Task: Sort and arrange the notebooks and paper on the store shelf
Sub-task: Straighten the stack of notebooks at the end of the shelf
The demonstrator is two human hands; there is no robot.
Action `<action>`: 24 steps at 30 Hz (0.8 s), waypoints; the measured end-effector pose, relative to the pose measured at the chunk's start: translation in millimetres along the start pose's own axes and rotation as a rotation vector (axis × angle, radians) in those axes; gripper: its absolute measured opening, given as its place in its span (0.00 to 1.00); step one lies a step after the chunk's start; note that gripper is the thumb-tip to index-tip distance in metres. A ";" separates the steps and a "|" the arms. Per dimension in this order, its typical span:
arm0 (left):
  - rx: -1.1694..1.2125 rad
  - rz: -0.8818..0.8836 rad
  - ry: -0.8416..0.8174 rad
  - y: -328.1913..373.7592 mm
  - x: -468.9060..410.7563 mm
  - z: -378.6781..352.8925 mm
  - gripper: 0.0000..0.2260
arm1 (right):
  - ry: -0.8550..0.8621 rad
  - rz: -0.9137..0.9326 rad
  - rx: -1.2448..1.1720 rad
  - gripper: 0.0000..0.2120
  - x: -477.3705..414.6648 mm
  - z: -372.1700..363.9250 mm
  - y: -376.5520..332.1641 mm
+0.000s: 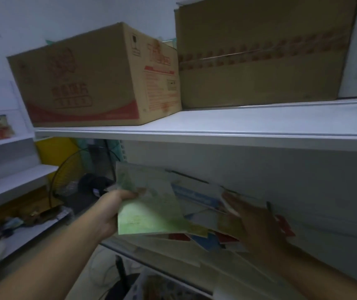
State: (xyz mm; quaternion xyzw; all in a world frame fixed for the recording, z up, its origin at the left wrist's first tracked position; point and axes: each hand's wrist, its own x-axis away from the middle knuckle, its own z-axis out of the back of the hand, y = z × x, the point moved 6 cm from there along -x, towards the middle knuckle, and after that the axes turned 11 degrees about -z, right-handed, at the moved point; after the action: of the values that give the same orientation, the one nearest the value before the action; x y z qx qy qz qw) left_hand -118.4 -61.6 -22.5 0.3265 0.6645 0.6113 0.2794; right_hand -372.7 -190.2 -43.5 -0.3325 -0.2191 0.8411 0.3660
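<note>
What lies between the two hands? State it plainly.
In the head view the gap is filled: a green notebook gripped by the left hand, then a blue-and-white notebook reaching the right hand.

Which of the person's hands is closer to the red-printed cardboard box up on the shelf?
Left. The left hand is below the box, gripping a green notebook; the right hand is farther right, on other notebooks.
</note>
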 end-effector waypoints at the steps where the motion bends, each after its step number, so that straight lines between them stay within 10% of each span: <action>1: -0.004 -0.008 0.002 3.2 -2.2 3.3 0.08 | 0.058 0.027 0.009 0.30 -7.1 3.8 -19.2; 6: 0.138 -0.015 0.003 5.9 -10.7 6.1 0.19 | 0.136 0.446 0.180 0.32 -32.6 -58.0 -140.8; 13: 0.369 0.051 0.110 -13.2 -24.8 82.6 0.15 | -0.525 0.647 0.102 0.35 -27.3 -163.8 -219.6; 19: 0.331 0.021 0.132 -11.9 -57.4 163.5 0.17 | -0.181 0.139 -0.469 0.14 -93.6 -184.4 -195.3; 24: 0.107 -0.109 0.194 -14.4 -102.4 231.8 0.14 | -0.188 0.004 0.363 0.26 -139.3 -235.2 -154.7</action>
State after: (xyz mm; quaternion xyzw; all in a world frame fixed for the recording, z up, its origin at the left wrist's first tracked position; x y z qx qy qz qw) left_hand 123.4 4.5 -62.1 0.2436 0.7370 0.5875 0.2287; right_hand -59.6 -168.4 -53.9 -0.1816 -0.0965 0.8949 0.3962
